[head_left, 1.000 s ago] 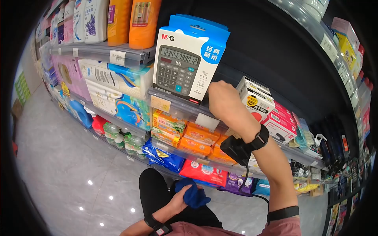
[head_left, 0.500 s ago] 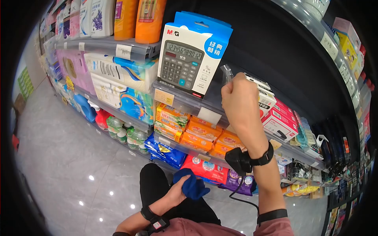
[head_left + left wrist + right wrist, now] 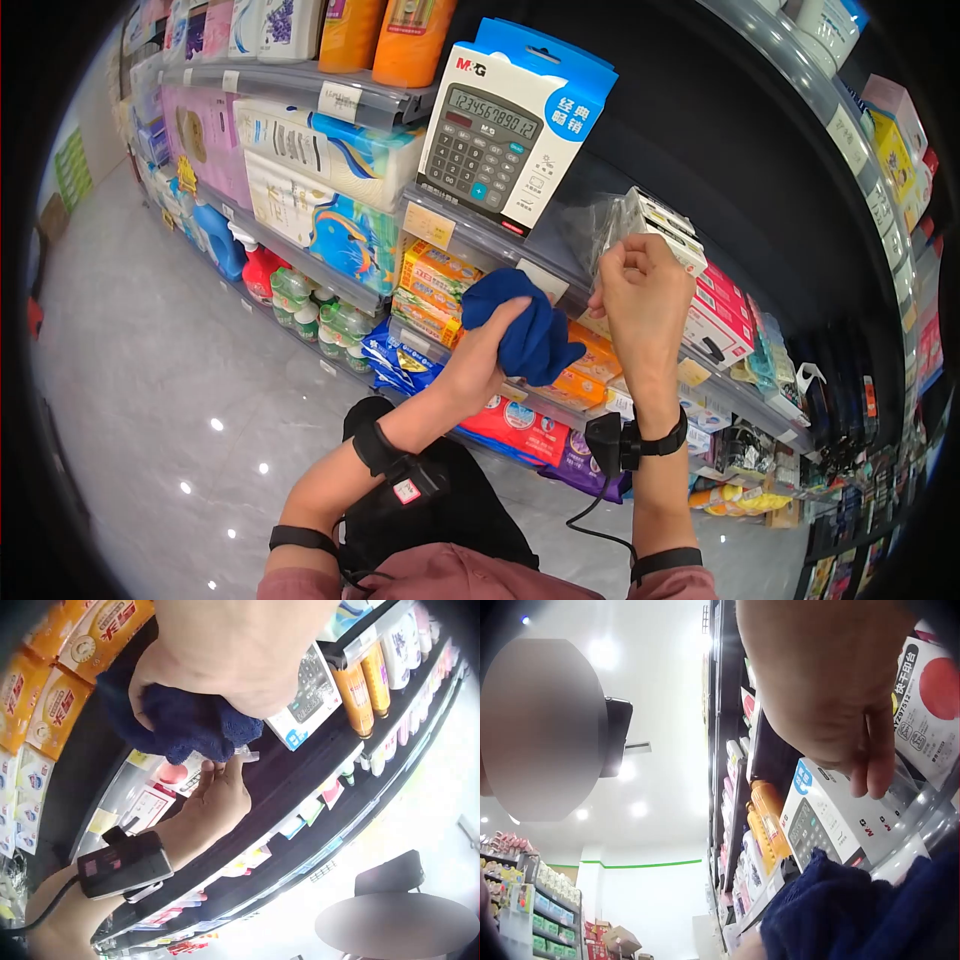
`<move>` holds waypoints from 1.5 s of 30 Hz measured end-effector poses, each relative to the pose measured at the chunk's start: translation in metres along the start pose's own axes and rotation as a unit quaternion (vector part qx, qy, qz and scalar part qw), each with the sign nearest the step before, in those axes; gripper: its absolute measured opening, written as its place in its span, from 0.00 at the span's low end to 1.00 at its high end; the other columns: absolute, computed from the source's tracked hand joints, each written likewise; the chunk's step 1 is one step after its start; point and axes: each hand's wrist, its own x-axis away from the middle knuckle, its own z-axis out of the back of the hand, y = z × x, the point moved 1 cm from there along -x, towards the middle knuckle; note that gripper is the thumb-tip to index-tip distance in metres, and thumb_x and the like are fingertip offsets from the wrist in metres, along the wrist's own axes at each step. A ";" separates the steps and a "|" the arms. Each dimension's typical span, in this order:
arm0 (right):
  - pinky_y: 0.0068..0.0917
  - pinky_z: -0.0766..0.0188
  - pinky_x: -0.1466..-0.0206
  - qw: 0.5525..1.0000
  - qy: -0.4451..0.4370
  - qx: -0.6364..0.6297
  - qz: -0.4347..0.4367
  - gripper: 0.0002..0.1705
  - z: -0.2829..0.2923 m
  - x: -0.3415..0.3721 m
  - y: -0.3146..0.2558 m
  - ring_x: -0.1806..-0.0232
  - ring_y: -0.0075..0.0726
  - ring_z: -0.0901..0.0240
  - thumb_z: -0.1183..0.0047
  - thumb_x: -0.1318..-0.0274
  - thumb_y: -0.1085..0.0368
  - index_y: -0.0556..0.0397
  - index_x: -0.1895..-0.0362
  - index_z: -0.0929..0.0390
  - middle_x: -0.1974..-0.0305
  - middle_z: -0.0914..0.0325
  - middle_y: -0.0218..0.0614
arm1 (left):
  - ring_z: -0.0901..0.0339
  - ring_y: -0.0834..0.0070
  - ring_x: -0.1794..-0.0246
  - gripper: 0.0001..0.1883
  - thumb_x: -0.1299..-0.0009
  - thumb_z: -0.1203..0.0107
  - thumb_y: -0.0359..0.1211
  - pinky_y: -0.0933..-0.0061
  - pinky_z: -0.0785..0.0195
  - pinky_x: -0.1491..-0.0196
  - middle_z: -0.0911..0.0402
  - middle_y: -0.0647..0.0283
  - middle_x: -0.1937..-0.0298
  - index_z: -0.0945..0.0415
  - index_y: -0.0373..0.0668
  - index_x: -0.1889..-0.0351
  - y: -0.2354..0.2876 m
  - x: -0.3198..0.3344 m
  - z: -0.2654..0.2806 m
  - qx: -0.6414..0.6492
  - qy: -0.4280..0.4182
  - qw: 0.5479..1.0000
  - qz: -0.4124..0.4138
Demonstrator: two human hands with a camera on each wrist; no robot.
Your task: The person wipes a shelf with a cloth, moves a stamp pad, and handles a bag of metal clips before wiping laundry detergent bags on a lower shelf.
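In the head view the left hand (image 3: pixel 478 362) grips a bunched blue cloth (image 3: pixel 525 325) in front of the shelf edge. The right hand (image 3: pixel 645 300), fingers curled, pinches a clear plastic piece (image 3: pixel 603 222) beside a white box (image 3: pixel 662 222). Left of that hand a calculator box (image 3: pixel 515 130) stands upright on the same shelf. From the left wrist, the cloth (image 3: pixel 187 724) hangs under the left palm, close to the right hand (image 3: pixel 217 799). The right wrist view shows the right fingertips (image 3: pixel 871 780) over the plastic, with the cloth (image 3: pixel 847 907) below.
Pink boxes (image 3: pixel 718 315) stand right of the white box. Orange bottles (image 3: pixel 410 40) are at the upper left, above tissue packs (image 3: pixel 330 215). Orange packs (image 3: pixel 590 355) and a red pack (image 3: pixel 515 425) lie on lower shelves. Grey floor (image 3: pixel 190 400) spreads at the left.
The left hand has risen with the blue cloth from near the knees to the shelf edge. The right hand has moved right and a little down, and more clear plastic shows at its fingers.
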 end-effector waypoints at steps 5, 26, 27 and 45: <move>0.26 0.30 0.82 0.973 0.028 0.143 0.177 0.07 -0.007 0.003 0.019 0.82 0.39 0.24 0.50 0.46 0.70 0.63 0.66 0.27 0.78 0.23 0.43 | 0.34 0.79 0.76 0.10 0.27 0.57 0.38 0.77 0.41 0.72 0.32 0.68 0.75 0.32 0.41 0.66 -0.004 0.002 -0.007 0.055 0.011 0.998 0.022; 0.21 0.30 0.70 0.907 -0.030 0.335 0.255 0.19 -0.028 0.023 0.014 0.71 0.30 0.27 0.50 0.61 0.70 0.63 0.59 0.27 0.62 0.28 0.41 | 0.25 0.74 0.53 0.19 0.30 0.55 0.38 0.73 0.32 0.50 0.24 0.61 0.53 0.32 0.36 0.47 -0.012 0.026 0.039 0.013 0.113 0.988 0.102; 0.21 0.30 0.70 0.908 -0.029 0.335 0.251 0.19 -0.028 0.022 0.015 0.71 0.30 0.27 0.50 0.61 0.70 0.63 0.59 0.27 0.62 0.28 0.41 | 0.25 0.74 0.53 0.19 0.30 0.55 0.38 0.73 0.32 0.50 0.24 0.61 0.53 0.32 0.36 0.47 -0.014 0.026 0.043 0.011 0.113 0.988 0.105; 0.49 0.41 0.41 0.911 -0.108 0.341 0.205 0.22 -0.048 0.012 0.017 0.47 0.72 0.40 0.50 0.64 0.79 0.70 0.59 0.40 0.52 0.39 0.72 | 0.23 0.74 0.56 0.15 0.32 0.51 0.39 0.71 0.29 0.55 0.22 0.65 0.57 0.31 0.42 0.51 -0.007 0.025 0.035 0.036 0.144 0.981 0.124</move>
